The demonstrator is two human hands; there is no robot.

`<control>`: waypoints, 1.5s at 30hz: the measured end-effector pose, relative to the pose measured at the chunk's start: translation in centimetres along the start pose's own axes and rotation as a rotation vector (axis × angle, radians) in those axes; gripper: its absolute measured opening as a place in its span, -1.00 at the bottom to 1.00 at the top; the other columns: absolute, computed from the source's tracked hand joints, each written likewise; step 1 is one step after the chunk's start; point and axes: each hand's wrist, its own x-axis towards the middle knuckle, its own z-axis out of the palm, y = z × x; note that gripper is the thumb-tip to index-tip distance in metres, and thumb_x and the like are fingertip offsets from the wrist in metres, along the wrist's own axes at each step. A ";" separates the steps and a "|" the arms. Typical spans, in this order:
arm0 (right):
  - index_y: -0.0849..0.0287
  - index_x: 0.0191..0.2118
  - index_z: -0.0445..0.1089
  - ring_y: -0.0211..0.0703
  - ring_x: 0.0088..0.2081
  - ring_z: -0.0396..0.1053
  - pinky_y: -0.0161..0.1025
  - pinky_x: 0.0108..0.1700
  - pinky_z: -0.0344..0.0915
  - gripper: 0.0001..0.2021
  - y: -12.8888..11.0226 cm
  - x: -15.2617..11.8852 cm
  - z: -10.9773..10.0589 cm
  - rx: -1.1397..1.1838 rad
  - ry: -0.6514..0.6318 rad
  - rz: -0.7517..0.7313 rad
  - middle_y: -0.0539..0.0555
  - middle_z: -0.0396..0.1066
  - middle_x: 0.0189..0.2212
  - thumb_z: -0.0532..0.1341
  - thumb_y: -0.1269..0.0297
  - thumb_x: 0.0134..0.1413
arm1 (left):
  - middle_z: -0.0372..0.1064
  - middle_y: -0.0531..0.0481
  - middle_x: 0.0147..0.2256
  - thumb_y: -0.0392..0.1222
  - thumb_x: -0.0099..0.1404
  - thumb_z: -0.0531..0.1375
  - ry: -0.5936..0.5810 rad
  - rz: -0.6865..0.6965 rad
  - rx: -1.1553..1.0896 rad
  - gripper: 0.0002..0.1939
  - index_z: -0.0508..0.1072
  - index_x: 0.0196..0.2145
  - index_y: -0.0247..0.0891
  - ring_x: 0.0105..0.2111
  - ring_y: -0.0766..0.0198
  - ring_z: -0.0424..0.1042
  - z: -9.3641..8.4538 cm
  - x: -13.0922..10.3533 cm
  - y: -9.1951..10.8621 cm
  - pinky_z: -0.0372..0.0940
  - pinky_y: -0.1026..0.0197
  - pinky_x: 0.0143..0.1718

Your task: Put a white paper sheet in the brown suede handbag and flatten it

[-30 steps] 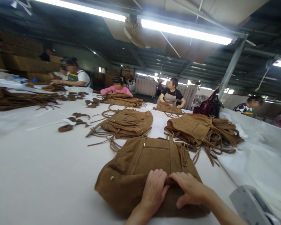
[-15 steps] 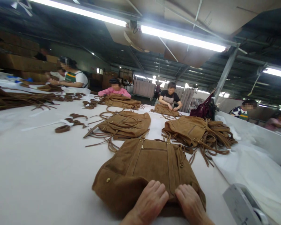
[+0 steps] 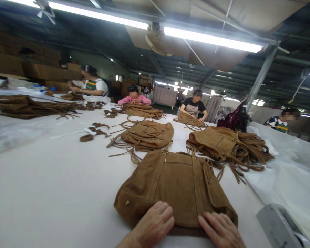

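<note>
In the head view, the left grip has its fingers curled over the near edge of a brown bag, and the right grip lays longer, straighter fingers on that edge; with both thumbs hidden, I cannot tell whether either pinches it. The bag lies on the desk, right under and beyond both grips, its straps running away from them. Two more brown bags lie past it, and a grey device sits right of the right grip. The step looks like pressing or straightening the edge; moving on calls for even, light contact, since the material seems soft.
</note>
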 end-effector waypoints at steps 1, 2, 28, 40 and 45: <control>0.09 0.10 0.36 -0.10 -0.14 0.42 -0.14 -0.02 0.16 -0.55 0.4 -0.4 -0.4 -0.022 -0.049 -0.028 0.06 0.51 -0.14 -0.16 0.43 0.31 | 0.22 0.05 -0.35 -0.35 0.32 0.17 -0.007 -0.012 -0.002 -0.87 0.29 -0.39 -0.27 -0.35 0.25 0.15 0.0 0.0 0.1 0.08 0.16 -0.26; 0.11 0.12 0.35 -0.08 -0.13 0.42 -0.11 -0.01 0.16 -0.55 0.8 -0.8 -0.8 -0.030 -0.090 -0.029 0.07 0.51 -0.14 -0.15 0.46 0.29 | 0.22 0.05 -0.35 -0.37 0.32 0.16 -0.014 -0.022 -0.003 -0.86 0.28 -0.39 -0.26 -0.35 0.25 0.15 -0.1 0.1 0.1 0.08 0.15 -0.25; 0.15 -0.25 0.31 -0.12 -0.30 0.30 -0.19 -0.24 0.31 -0.84 5.8 -2.5 -5.0 0.277 -0.533 -0.025 0.00 0.38 -0.29 0.15 0.57 0.15 | 0.33 0.05 -0.23 -0.34 0.30 0.21 -0.080 0.038 0.033 -0.90 0.33 -0.30 -0.22 -0.32 0.25 0.22 -0.1 1.8 -1.5 0.08 0.14 -0.26; 0.17 -0.15 0.41 -0.16 -0.27 0.43 -0.28 -0.16 0.41 -0.58 4.3 -4.3 -4.8 0.247 -0.239 0.036 0.10 0.51 -0.26 -0.21 0.41 0.35 | 0.25 0.08 -0.40 -0.34 0.38 0.08 -0.029 0.164 0.008 -0.83 0.28 -0.40 -0.22 -0.41 0.28 0.18 -0.6 1.9 -0.4 0.00 0.13 -0.37; 0.16 -0.07 0.43 -0.16 -0.24 0.50 -0.33 -0.20 0.47 -0.60 4.0 -5.9 -4.9 0.067 -0.219 -0.067 0.05 0.56 -0.23 -0.12 0.50 0.26 | 0.31 0.09 -0.34 -0.34 0.32 0.16 -0.123 0.010 -0.072 -0.90 0.31 -0.34 -0.20 -0.36 0.26 0.24 -0.8 1.0 0.9 0.09 0.15 -0.26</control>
